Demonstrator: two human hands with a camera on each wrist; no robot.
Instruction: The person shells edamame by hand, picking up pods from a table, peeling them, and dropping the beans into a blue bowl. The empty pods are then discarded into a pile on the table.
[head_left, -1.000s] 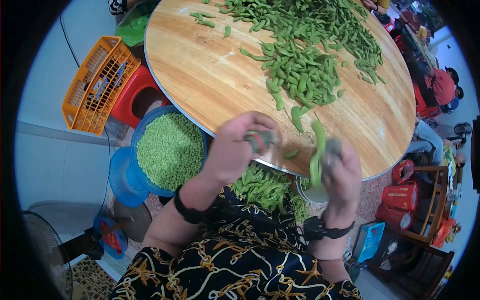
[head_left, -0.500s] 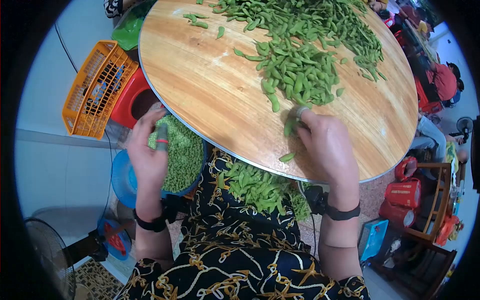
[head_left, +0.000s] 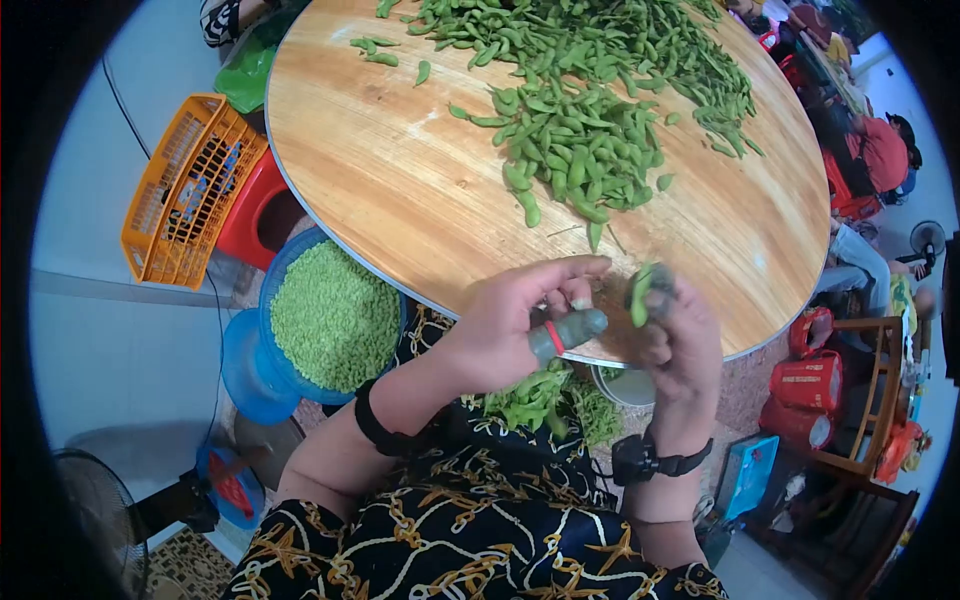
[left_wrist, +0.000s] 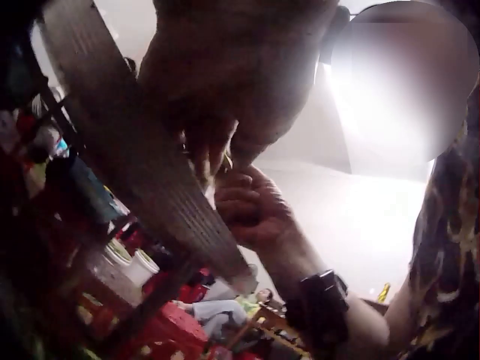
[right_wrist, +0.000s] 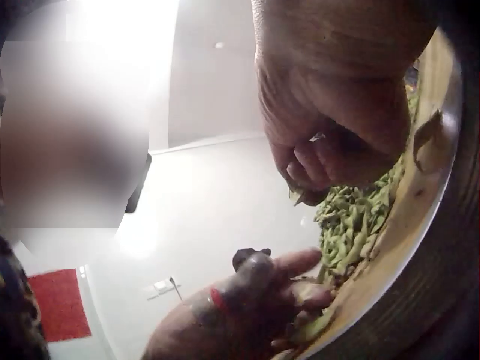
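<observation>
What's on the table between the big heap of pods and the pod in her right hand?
In the head view, the table between the heap and the pod in the right hand is mostly bare wood, with one stray pod and thin stem bits.

This looks like a simple food-preparation place, perhaps a back area of a market or small eatery, not a home kitchen. A large round wooden bench [head_left: 400, 190] carries a big heap of green soybean pods [head_left: 590, 110]. Left of the bench stand a blue basin [head_left: 330, 310] full of shelled beans, a red plastic stool [head_left: 262, 205] and an orange crate [head_left: 180, 190]. Right of the bench are red buckets [head_left: 800, 400] and seated people [head_left: 880, 150].
</observation>
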